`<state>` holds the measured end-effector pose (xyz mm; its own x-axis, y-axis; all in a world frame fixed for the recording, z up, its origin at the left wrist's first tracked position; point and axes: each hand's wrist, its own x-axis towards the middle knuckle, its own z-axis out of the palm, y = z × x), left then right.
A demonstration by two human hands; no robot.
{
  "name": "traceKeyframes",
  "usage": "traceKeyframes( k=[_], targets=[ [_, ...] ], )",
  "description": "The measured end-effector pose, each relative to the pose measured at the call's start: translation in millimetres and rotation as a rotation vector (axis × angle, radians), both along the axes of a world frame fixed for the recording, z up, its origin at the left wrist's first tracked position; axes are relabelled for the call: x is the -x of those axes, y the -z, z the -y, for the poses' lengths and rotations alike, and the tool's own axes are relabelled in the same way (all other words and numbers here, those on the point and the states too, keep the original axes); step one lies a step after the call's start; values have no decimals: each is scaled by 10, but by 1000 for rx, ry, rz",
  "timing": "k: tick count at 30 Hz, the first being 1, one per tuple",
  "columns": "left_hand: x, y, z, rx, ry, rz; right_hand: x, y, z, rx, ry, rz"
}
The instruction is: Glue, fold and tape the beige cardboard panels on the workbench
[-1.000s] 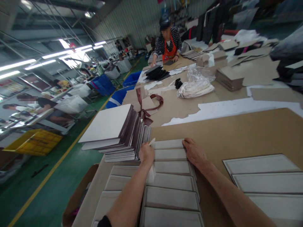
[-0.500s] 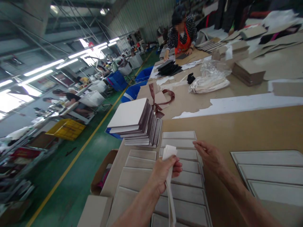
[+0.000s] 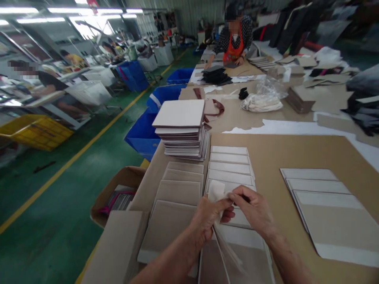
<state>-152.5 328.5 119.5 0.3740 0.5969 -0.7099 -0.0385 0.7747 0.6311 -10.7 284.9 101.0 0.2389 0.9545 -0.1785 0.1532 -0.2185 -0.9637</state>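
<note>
My left hand (image 3: 209,217) is closed around a bundle of thin white strips (image 3: 216,190), whose loose ends hang down below the fist. With thumb and forefinger my right hand (image 3: 255,209) pinches at the edge of the bundle, close to the left thumb. Both hands are above a column of overlapping flat panels (image 3: 230,168) with pale upper bands and dark edges. Another overlapping row of beige panels (image 3: 178,192) lies to the left, partly covered by my left forearm.
A tall stack of panels (image 3: 179,112) stands beyond the left row. More overlapping panels (image 3: 328,215) lie on the right of the table. A cardboard box (image 3: 118,177) and blue bins (image 3: 145,132) stand off the left edge. Across the table, a person in a red apron (image 3: 233,45) handles dark pieces.
My right hand has moved left from the panels to the strips in my left hand and now pinches there. The view has levelled out and shifted left.
</note>
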Motion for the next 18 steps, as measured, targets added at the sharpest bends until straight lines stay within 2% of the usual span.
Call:
traceKeyframes(
  k=[6, 9, 13, 18],
  targets=[
    [1101, -188, 263, -48, 47, 70, 826, -245, 218, 29, 96, -89],
    [1563, -207, 411, -88, 21, 3, 1172, -341, 315, 100, 25, -125],
    [1950, -166, 574, -118, -32, -35, 1524, -426, 411, 135, -98, -142],
    [2240, -159, 681, -80, -8, 85, 1822, -410, 460, 122, -71, -235]
  ],
)
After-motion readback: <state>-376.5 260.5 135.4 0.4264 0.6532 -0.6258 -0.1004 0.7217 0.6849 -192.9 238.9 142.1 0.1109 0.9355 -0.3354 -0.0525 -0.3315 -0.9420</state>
